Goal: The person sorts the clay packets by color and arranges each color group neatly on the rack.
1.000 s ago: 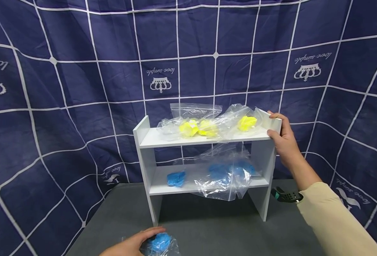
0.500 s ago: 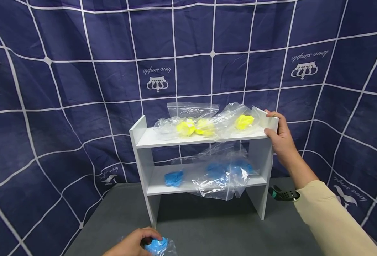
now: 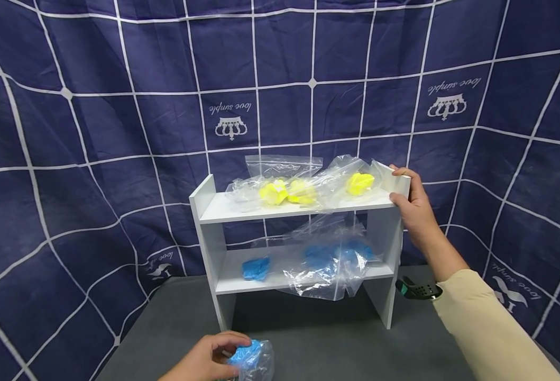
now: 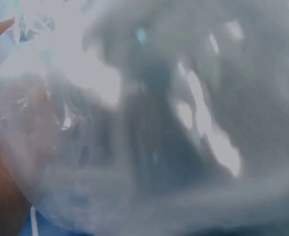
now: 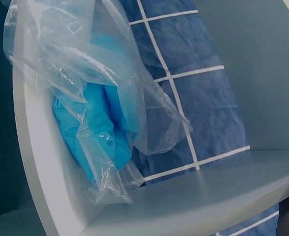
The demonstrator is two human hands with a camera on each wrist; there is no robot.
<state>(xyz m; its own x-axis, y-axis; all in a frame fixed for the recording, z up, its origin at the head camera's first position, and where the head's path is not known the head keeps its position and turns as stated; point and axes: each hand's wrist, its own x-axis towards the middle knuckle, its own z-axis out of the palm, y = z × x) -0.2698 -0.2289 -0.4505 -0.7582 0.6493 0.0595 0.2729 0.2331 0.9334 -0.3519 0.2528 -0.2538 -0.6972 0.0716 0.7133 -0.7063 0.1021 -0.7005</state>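
Low in the head view, my left hand grips a clear plastic bag with a crumpled blue bundle inside, in front of the white shelf. That bag fills most of the left wrist view, blurred, with fingers at its left edge. My right hand holds the top of the shelf's right side panel, thumb in front and fingers behind. On the top board lie clear bags with yellow bundles. The lower board bears bags with blue bundles, one blue bundle sitting apart at the left.
The shelf stands on a dark grey tabletop. A navy cloth with white grid lines hangs behind and at both sides. One bag droops over the lower board's front edge. A black watch strap circles the right wrist.
My left hand has shifted slightly right with the bagged blue bundle, its fingers now further round it. The whole scene drifts a little left in view. The right hand keeps its hold.
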